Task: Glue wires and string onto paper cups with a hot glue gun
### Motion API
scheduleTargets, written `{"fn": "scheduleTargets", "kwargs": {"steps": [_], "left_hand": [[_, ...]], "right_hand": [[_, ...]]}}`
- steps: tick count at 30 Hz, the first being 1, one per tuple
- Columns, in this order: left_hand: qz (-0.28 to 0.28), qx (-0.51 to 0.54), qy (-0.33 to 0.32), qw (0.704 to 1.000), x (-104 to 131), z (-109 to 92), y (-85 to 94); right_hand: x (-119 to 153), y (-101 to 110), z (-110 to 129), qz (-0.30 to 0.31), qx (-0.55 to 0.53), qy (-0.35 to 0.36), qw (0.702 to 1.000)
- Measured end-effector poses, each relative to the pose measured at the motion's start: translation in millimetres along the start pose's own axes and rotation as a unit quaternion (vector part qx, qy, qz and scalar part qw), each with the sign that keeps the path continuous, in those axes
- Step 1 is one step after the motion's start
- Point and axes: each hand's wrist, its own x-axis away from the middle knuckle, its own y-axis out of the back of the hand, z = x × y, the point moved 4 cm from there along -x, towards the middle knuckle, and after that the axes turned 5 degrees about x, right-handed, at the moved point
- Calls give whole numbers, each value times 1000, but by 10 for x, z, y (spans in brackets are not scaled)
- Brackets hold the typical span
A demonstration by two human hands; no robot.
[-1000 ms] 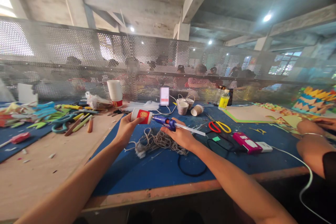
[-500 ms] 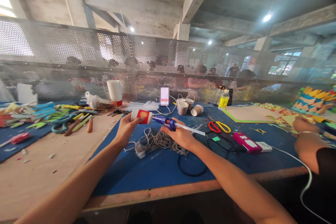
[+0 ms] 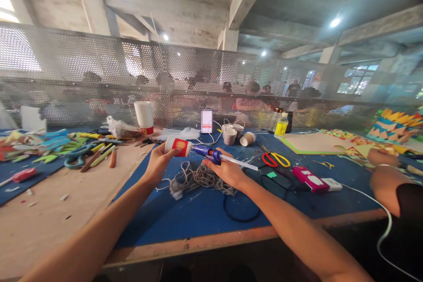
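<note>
My left hand [image 3: 159, 157] is closed round a red and white paper cup [image 3: 180, 146], which lies tilted on its side in the air. A blue hot glue gun [image 3: 207, 153] is gripped in my right hand [image 3: 228, 169], and a white glue stick [image 3: 239, 162] sticks out of its back. The gun's nozzle points at the cup's end and is right beside it; whether they touch I cannot tell. Below both hands, a tangled heap of grey-brown cord [image 3: 206, 178] lies on the blue table mat [image 3: 158, 224].
Stacked paper cups [image 3: 143, 116] stand at the back, with cord-covered cups [image 3: 230, 133] right of them. Red-yellow scissors [image 3: 276, 159], a magenta power strip [image 3: 310, 179] and a yellow bottle [image 3: 281, 126] are to the right. Another person's arm [image 3: 386, 185] reaches in there. Tools and scraps cover the left.
</note>
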Motion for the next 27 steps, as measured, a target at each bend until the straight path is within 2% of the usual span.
{"fn": "scheduleTargets", "kwargs": {"steps": [27], "left_hand": [[-12, -29, -7, 999, -12, 3, 22]], "right_hand": [[-10, 13, -30, -10, 13, -20, 1000]]}}
